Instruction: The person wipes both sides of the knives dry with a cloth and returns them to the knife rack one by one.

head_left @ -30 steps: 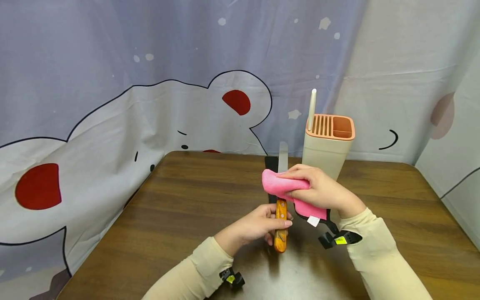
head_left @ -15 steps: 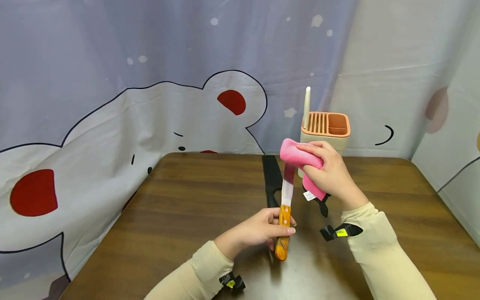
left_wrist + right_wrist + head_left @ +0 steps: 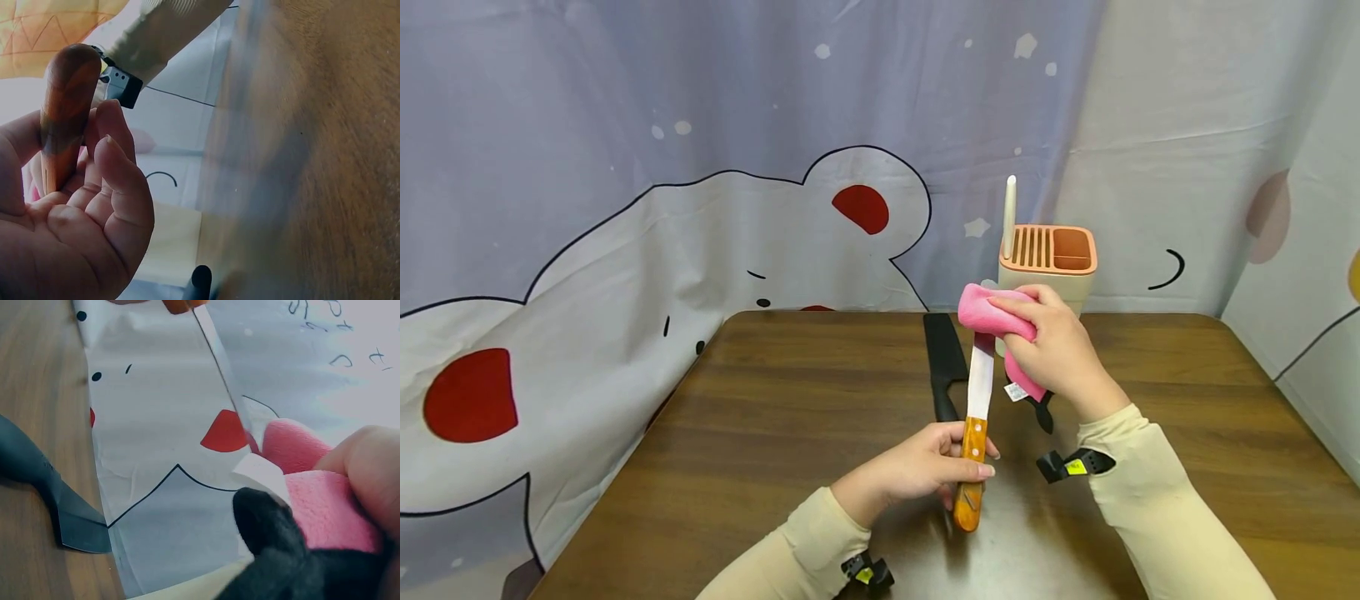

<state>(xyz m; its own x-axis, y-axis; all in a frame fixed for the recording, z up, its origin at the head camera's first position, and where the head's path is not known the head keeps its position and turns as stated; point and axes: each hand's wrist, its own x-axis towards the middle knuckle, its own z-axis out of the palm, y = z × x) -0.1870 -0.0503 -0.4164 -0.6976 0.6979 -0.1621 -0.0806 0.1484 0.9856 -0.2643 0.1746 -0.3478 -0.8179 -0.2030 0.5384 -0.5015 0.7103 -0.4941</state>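
Observation:
My left hand [image 3: 917, 462] grips the orange wooden handle of a knife [image 3: 981, 383] with a straight, round-tipped blade, which points away from me. In the left wrist view the handle [image 3: 65, 103] lies between thumb and fingers. A folded pink cloth [image 3: 994, 310] with black trim and a white tag is in my right hand [image 3: 1060, 346], pinched around the blade close to its tip. Only a bit of the tip shows beyond the cloth. The right wrist view shows the blade [image 3: 219, 359] running into the pink cloth [image 3: 328, 503].
A black cleaver [image 3: 945, 354] lies on the wooden table [image 3: 790, 400], left of the held knife. Behind my right hand stands a cream knife holder [image 3: 1047, 279] with an orange slotted top and a white handle [image 3: 1009, 218] sticking up. A patterned curtain [image 3: 737, 233] hangs behind the table.
The cloth has slid up the blade from near the handle toward the tip, baring the lower blade. My left hand has kept its grip, and the knife has come slightly toward me.

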